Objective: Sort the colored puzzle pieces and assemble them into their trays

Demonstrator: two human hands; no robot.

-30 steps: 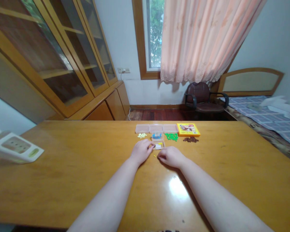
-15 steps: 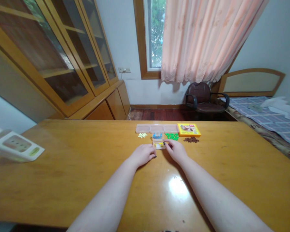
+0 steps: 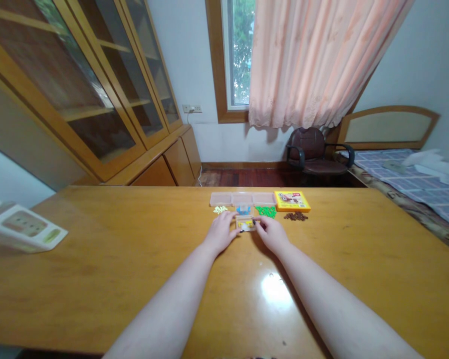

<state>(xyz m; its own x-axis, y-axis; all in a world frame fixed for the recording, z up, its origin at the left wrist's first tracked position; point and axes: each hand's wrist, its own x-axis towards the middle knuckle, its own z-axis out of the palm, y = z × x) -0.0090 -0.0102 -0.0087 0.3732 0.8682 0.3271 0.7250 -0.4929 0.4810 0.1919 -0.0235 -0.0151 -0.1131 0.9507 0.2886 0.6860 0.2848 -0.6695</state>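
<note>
A small clear plastic box (image 3: 246, 226) with yellow pieces (image 3: 246, 223) in it lies on the table between my hands, its transparent lid (image 3: 244, 211) raised at the back. My left hand (image 3: 220, 232) holds the box at its left side, thumb near the front edge and fingers toward the lid. On the right side, my right hand (image 3: 270, 232) has thumb and fingers closed at the box's edge. Blue pieces (image 3: 243, 211) show at the lid, apparently behind or through it. Pale cream pieces (image 3: 220, 210) lie to the left and bright green pieces (image 3: 265, 212) to the right.
Three clear trays (image 3: 242, 199) stand in a row behind the pieces. A yellow box (image 3: 292, 201) sits at the back right, with brown pieces (image 3: 296, 216) before it. A white container (image 3: 26, 224) stands on the wooden table (image 3: 134, 259) at far left.
The loose yellow piece in front of the box is gone from the table. My right hand has moved up to the box's right edge. My left hand dropped away, then returned to its left side.
</note>
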